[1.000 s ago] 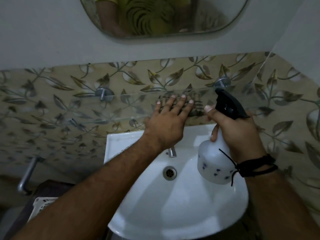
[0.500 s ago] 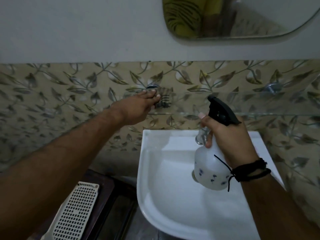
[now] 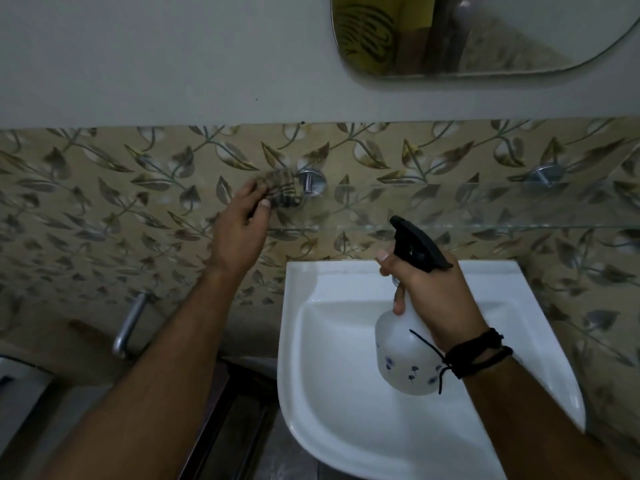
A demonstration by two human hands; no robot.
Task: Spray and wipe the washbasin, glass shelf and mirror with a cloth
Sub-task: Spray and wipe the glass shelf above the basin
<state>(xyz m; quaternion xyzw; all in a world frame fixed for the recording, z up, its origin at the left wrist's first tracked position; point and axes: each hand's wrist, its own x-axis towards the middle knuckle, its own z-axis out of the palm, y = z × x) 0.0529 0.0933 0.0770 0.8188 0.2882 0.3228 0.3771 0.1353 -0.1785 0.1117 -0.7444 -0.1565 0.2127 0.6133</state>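
At shelf's left end, left hand (image 3: 244, 223) pinching bunched striped cloth (image 3: 282, 190) beyond fingertips, against glass shelf (image 3: 485, 206) beside chrome bracket (image 3: 311, 181). Over washbasin (image 3: 346, 427), right hand (image 3: 434, 296) clenched round spray bottle (image 3: 403, 358).

The left hand (image 3: 244, 223) is sliding leftward along the glass shelf (image 3: 485, 206), now bunching the cloth (image 3: 282, 188) at its left end beside the metal bracket (image 3: 311, 181). The fingers, flat a second ago, are curling around the cloth
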